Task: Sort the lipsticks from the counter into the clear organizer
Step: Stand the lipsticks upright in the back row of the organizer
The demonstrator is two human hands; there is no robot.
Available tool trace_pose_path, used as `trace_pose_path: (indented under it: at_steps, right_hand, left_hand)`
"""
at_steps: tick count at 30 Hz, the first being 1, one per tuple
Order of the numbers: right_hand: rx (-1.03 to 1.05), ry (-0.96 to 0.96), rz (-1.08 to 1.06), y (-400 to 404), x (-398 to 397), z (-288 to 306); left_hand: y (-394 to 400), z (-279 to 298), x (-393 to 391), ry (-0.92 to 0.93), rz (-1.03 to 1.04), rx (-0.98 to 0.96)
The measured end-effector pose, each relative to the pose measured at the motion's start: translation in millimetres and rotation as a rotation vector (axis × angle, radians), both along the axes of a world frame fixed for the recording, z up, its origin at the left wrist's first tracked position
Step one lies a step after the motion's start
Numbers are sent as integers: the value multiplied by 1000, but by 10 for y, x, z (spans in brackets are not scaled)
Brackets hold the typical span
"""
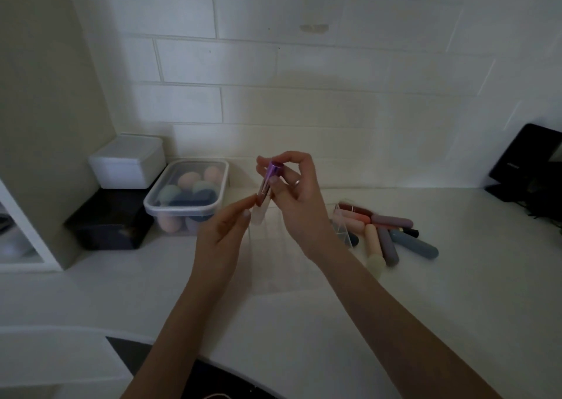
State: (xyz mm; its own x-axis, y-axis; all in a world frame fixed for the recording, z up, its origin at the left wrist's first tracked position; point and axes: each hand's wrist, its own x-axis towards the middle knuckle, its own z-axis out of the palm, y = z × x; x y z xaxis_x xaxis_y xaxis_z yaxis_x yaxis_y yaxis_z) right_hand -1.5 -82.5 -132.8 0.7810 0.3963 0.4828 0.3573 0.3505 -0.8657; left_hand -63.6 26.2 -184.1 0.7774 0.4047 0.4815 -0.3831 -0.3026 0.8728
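Note:
My right hand (296,190) pinches a purple lipstick (269,179) by its upper part and holds it nearly upright above the counter. My left hand (226,225) touches its pale lower end with thumb and fingertips. Below both hands stands the clear organizer (345,231); its walls are barely visible and my hands hide most of it. Several lipsticks (392,234) in red, pink, mauve, grey and cream lie in a loose pile on the white counter (425,307), just right of the organizer.
A clear lidded tub of makeup sponges (185,198) sits at the back left, beside a white box (127,161) stacked on a dark box (109,219). A black device (529,167) leans at the far right. A tiled wall (304,79) runs behind.

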Motion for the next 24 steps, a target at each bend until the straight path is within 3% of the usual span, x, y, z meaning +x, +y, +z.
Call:
trace_pose_path:
  at_steps: [10,15,19,24]
  right_hand:
    - [-399,-45,-37,24,-44,-30]
    - [-635,-204,-91,-275,112,212]
    - [-743,-93,-237,-858,272,488]
    - [-1363,2,-186,-1397,228,640]
  left_hand:
    - [3,-31,83,29,39,32]
    - [10,-48,87,46,76,56]
    - [11,-67,87,70,115,133]
    - [-25,-54,61,64,127,142]
